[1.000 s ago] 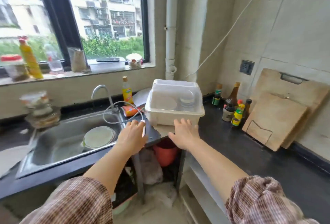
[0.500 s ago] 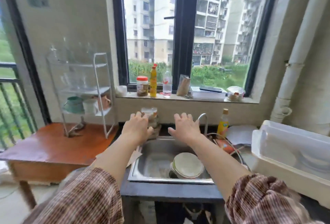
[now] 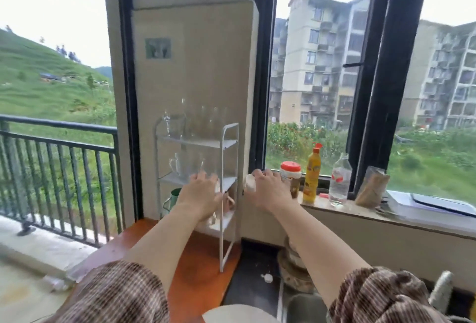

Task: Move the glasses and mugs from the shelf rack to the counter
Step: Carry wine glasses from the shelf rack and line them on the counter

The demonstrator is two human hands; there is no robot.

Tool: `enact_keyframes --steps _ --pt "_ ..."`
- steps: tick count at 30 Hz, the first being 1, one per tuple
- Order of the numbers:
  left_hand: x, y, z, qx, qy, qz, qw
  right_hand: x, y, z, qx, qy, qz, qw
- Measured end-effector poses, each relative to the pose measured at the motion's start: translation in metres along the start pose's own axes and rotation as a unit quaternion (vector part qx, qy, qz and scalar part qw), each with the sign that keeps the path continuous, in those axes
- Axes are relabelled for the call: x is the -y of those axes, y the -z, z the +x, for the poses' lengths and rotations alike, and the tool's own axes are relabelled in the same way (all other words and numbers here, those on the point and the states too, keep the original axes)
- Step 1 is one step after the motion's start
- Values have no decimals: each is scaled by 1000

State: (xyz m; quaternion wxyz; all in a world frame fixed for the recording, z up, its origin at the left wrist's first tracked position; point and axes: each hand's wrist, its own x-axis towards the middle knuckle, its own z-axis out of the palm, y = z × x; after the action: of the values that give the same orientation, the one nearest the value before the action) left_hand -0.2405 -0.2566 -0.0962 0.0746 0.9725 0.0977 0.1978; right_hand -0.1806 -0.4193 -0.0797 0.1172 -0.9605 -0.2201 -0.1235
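Note:
A white three-tier shelf rack stands on an orange-brown table against the wall pillar. Several clear glasses fill its top tier and clear glass mugs sit on the middle tier. On the bottom tier a green mug and a brown mug show partly behind my arm. My left hand hovers in front of the middle and bottom tiers, fingers spread and empty. My right hand is just right of the rack, empty, in front of a small white cup on the sill. The black counter lies below.
The window sill carries a red-lidded jar, a yellow bottle, a clear bottle and a brown packet. Stacked dishes sit on the counter under the sill. A balcony railing is at the left.
My view has swung left from the dish box and sink to the shelf rack. Both hands, still empty, now reach close to the rack instead of hovering over the sink.

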Motion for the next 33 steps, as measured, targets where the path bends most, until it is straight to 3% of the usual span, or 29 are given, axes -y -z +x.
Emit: enact_keyframes --steps 10,21,28,33 --pt "94 15 169 -79 -25 -75 994 59 17 171 -121 21 45 991" --pt "144 19 345 -112 -80 -221 965 87 9 337 -133 -61 95 985" --pt "143 -9 402 -79 -81 -298 948 84 -3 398 -155 -103 192 964" --pt "146 -21 421 -82 -77 -305 946 80 -3 415 -114 -98 238 959"
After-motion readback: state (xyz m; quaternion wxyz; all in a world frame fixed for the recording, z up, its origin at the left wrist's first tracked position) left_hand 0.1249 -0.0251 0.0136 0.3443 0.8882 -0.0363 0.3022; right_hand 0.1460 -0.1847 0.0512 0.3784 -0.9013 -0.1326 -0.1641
